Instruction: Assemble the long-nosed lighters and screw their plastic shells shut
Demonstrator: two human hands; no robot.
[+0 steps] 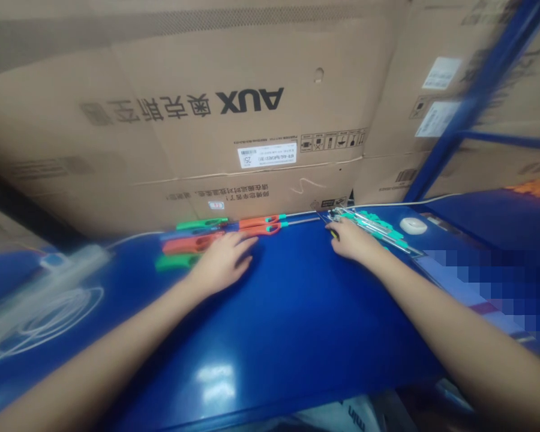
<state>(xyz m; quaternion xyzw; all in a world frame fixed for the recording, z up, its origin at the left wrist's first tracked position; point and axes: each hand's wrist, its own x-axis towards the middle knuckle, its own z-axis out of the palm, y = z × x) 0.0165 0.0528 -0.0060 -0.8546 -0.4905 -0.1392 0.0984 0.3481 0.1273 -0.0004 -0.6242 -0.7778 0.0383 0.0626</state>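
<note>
My left hand rests palm down at the right side of a group of long-necked gas lighters, its fingers spread apart. An orange lighter with a metal tube lies just beyond its fingertips. Left of the hand are a red-orange handle and a green handle. My right hand is closed around a small yellow-and-black object, mostly hidden by the fingers. Beside that hand lies a bunch of thin silver rods with teal-green parts; their kind is unclear.
A large AUX cardboard box stands behind the blue tabletop. At right are a white rounded object, a blue metal post and a partly pixelated flat item. A coiled white cable lies at left.
</note>
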